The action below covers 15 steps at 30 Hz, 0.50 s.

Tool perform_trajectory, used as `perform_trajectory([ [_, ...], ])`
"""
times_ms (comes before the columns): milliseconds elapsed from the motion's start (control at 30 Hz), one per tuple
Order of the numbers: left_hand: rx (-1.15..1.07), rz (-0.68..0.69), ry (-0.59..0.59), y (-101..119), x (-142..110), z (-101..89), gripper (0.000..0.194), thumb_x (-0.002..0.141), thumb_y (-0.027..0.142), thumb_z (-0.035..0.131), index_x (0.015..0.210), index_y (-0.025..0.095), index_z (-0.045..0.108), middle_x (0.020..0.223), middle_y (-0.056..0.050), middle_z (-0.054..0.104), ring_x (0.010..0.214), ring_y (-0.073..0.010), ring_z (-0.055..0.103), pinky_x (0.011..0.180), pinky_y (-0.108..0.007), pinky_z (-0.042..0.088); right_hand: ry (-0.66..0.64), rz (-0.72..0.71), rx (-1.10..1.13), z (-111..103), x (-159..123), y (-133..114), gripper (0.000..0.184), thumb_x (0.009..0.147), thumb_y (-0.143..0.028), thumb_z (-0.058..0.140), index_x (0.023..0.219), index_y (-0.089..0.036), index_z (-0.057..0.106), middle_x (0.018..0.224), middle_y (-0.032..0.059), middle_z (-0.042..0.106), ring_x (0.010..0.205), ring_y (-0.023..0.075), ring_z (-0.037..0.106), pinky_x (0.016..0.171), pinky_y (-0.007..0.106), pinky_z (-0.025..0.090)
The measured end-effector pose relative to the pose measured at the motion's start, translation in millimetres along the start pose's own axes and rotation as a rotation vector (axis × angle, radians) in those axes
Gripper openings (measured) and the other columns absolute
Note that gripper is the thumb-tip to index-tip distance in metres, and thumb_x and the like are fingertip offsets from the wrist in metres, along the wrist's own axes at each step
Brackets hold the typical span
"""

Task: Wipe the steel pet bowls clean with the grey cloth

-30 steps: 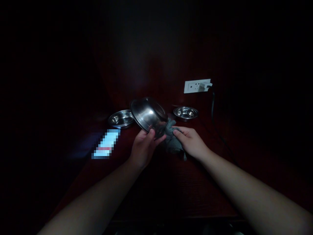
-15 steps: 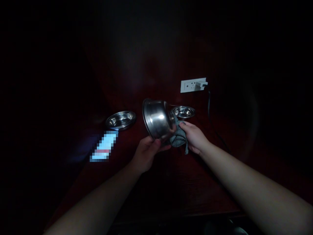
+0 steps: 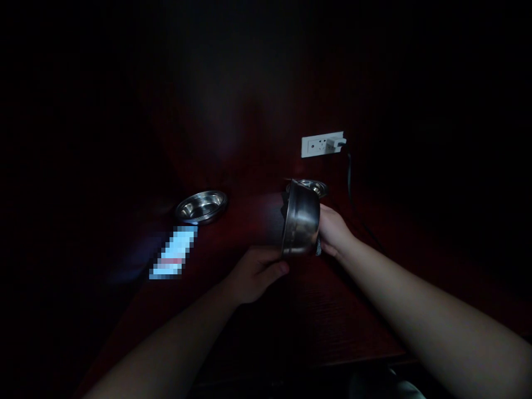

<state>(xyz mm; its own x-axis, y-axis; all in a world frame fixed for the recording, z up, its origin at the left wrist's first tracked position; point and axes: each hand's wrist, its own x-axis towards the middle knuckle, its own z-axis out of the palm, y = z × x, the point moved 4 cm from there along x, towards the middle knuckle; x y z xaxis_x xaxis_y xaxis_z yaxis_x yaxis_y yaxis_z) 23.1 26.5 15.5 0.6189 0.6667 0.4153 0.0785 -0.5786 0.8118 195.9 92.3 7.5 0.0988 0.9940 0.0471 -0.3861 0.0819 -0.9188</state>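
A shiny steel bowl (image 3: 302,221) is held up on its side over the dark red table, its mouth facing left. My left hand (image 3: 257,274) is at the lower rim, thumb in front and fingers running behind the bowl. My right hand (image 3: 334,230) is against the base side, its fingers hidden by the bowl. A bit of grey cloth (image 3: 318,246) shows between that hand and the bowl; most of the cloth is out of sight.
A shallow steel dish (image 3: 202,206) lies at the left, with a lit, pixelated screen (image 3: 173,252) in front of it. Another steel dish (image 3: 318,187) sits partly behind the bowl. A white wall socket (image 3: 311,146) holds a plug with a black cord (image 3: 349,177).
The bowl has moved right and turned, now covering my right hand's fingers and most of the cloth. My left hand has shifted slightly right and down along the rim.
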Motion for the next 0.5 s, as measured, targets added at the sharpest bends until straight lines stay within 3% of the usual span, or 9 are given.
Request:
perform_trajectory([
  [233,0.049,-0.030,-0.069,0.5,-0.5,1.4,0.029,0.092,0.038,0.052,0.099,0.021,0.075,0.088,-0.005,0.073,0.080,-0.0195,0.066,0.075,-0.032,0.051,0.038,-0.064,-0.016,-1.0,-1.6,-8.5,0.022,0.074,-0.036,0.069,0.087,-0.018,0.067,0.075,0.0016,0.071,0.064,0.0161,0.064,0.060,0.029,0.050],
  [367,0.030,-0.007,-0.116,3.8,0.3,4.4,0.029,0.093,0.032,0.054,0.115,0.026,0.071,0.110,-0.007,0.074,0.098,-0.0232,0.069,0.089,-0.038,0.051,0.043,-0.126,-0.066,-4.3,1.0,-11.9,0.030,0.079,-0.041,0.064,0.099,-0.019,0.068,0.087,0.0043,0.074,0.075,0.0191,0.067,0.070,0.033,0.052],
  [500,0.018,-0.001,-0.123,7.6,1.0,6.3,0.035,0.092,0.029,0.055,0.125,0.031,0.065,0.126,-0.006,0.069,0.115,-0.0256,0.065,0.101,-0.041,0.046,0.063,-0.198,-0.123,-7.7,3.1,-13.9,0.031,0.081,-0.045,0.062,0.100,-0.021,0.069,0.092,0.0040,0.074,0.081,0.0200,0.068,0.074,0.034,0.052],
])
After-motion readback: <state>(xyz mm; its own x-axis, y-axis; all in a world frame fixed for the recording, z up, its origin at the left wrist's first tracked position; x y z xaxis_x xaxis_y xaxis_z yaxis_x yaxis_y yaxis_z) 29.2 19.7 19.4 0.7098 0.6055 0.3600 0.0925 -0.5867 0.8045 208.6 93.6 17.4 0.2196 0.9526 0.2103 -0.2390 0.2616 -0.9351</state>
